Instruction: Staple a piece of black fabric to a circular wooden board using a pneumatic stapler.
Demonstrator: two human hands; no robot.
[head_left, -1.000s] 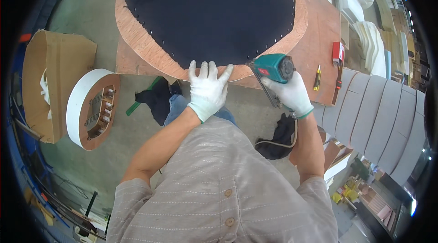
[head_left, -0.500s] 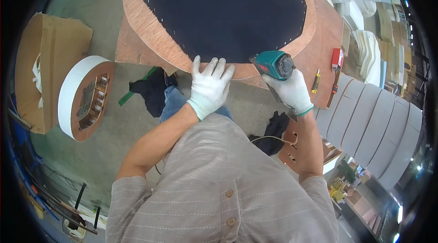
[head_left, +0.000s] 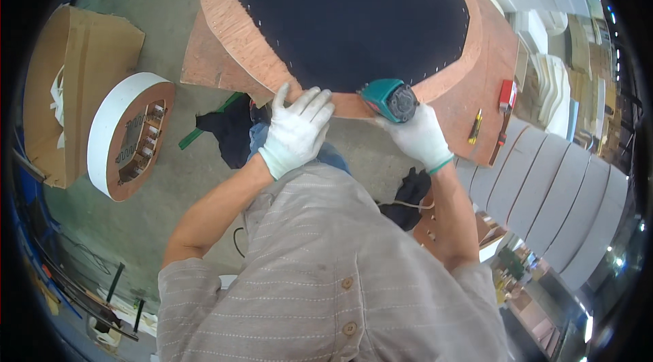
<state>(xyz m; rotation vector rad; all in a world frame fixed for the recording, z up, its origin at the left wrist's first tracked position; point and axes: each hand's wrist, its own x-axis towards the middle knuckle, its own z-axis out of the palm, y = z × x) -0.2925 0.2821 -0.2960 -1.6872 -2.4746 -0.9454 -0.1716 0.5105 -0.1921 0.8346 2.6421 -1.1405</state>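
A sheet of black fabric (head_left: 360,22) lies over a rounded wooden frame (head_left: 235,32), with staples dotted along the fabric's edges. My right hand (head_left: 420,136), in a white glove, grips a teal staple gun (head_left: 390,100); its front end is over the near rim of the frame, at the fabric's edge. Whether its nose touches the fabric is hidden. My left hand (head_left: 298,132), also gloved, lies with fingers stretched out on the near rim, left of the staple gun, its fingertips by the fabric's lower edge.
The frame rests on a brown wooden board (head_left: 211,56). On its right lie a yellow utility knife (head_left: 475,127) and a red box (head_left: 507,96). A white-sided oval frame with springs (head_left: 102,137) and a cardboard box (head_left: 102,56) stand left. Grey curved panels (head_left: 544,185) are at right.
The staple gun in my right hand has moved left along the near rim. My left hand has shifted slightly left. The frame appears a little further right as the view moved.
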